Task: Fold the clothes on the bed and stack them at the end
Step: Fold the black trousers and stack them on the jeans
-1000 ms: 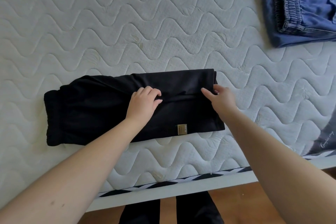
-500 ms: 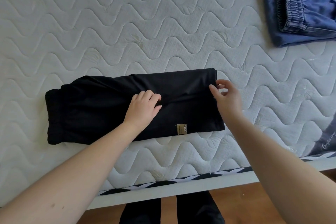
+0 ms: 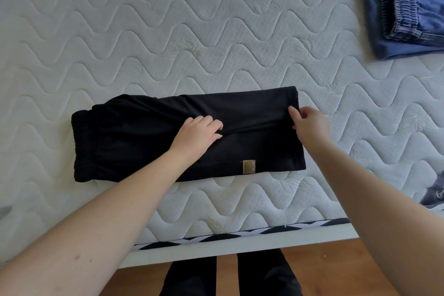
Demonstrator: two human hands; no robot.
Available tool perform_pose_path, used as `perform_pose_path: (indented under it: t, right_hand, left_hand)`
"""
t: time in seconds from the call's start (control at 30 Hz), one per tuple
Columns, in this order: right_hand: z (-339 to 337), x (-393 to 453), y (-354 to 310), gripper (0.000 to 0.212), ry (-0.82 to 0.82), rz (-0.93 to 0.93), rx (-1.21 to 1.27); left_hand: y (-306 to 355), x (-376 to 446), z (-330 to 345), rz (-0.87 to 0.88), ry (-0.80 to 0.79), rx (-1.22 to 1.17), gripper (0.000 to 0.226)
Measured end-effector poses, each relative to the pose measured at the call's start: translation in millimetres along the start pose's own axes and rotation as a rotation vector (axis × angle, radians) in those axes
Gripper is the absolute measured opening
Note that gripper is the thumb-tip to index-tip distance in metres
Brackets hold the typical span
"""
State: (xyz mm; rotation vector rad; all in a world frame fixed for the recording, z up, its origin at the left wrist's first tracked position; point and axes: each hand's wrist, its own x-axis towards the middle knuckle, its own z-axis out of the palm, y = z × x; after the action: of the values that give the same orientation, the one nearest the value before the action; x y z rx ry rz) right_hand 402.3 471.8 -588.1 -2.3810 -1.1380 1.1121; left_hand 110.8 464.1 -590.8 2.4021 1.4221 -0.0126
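Note:
Black trousers, folded lengthwise with a small gold label near the front edge, lie flat across the quilted white mattress. My left hand rests on the middle of the trousers with its fingers curled against the cloth. At the right end of the trousers, my right hand pinches the edge of the cloth between thumb and fingers. A stack of folded blue denim clothes sits at the far right of the bed.
A grey garment with white lettering pokes in at the right edge. The mattress border with black-and-white trim and the white bed frame run along the front. Below are a wooden floor and my dark-clothed legs.
My right hand has slid from the top of the cloth to its right edge and pinched it. My left hand has stayed on the middle of the trousers.

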Motion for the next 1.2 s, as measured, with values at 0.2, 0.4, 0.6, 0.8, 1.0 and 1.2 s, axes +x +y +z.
perform_pose_path:
  t: [0.2, 0.4, 0.6, 0.8, 1.0, 1.2]
  right_hand:
    - [3, -5, -11, 0.038, 0.091, -0.014, -0.087]
    - [35, -26, -43, 0.058, 0.174, -0.504, -0.286]
    - [86, -14, -53, 0.062, -0.093, -0.623, -0.522]
    - [65, 12, -19, 0.069, 0.012, -0.434, -0.683]
    - [40, 20, -15, 0.067, 0.006, -0.263, -0.654]
    - [57, -5, -53, 0.065, 0.103, -0.412, -0.655]
  left_hand:
    - [-5, 4, -2, 0.053, 0.115, -0.012, 0.014]
    - [-13, 21, 0, -0.024, 0.168, 0.102, 0.054]
    - [-37, 13, 16, -0.244, -0.069, 0.205, 0.071]
    - [-76, -17, 15, -0.399, -0.092, 0.228, 0.073]
    - [-120, -54, -12, -0.377, -0.05, 0.249, 0.066]
    - [-170, -49, -38, -0.518, 0.046, 0.155, 0.061]
